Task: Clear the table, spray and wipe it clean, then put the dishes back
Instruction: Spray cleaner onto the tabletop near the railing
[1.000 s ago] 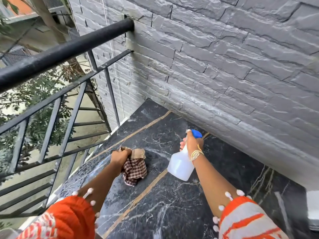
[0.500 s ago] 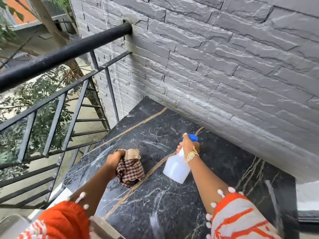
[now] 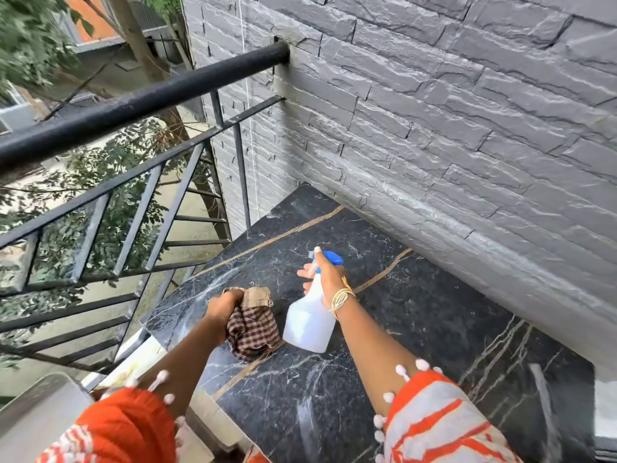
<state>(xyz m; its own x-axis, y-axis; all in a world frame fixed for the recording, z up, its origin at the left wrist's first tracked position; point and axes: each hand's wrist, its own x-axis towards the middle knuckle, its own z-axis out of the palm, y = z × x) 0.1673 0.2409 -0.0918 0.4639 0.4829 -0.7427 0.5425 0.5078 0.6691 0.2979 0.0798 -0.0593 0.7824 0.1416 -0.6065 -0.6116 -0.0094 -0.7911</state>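
Seen from above, looking down over both forearms. Filling the upper right: a grey stone-brick wall (image 3: 434, 111), rough and layered. Crossing the upper left: a black metal railing (image 3: 133, 105), thick round top bar fixed into the wall, thinner slanted bars beneath, trees and buildings beyond. Below the wall, butted against it: a black marble table (image 3: 417, 315), white-veined, crossed by thin gold lines, with pale wet streaks near its left edge. Entering from the bottom: two orange-and-white patterned sleeves (image 3: 444, 426) trimmed with small white pom-poms.

Held over the middle of the table, tilted with its base toward the viewer: a white translucent spray bottle (image 3: 309, 324) with a blue trigger head. Wrapped around its neck: the right hand (image 3: 325, 274), thumb on top near the nozzle, fingers curled beneath at the trigger. Contact between bottle base and tabletop impossible to judge from this angle.

Just left of the bottle, apart from it: a brown-and-cream checked cloth (image 3: 253, 329), bunched up, resting on the marble. Clenched around the cloth's upper left part: the left hand (image 3: 222, 307), knuckles facing the viewer.

Circling the right wrist: gold bangles (image 3: 341, 297), stacked together.
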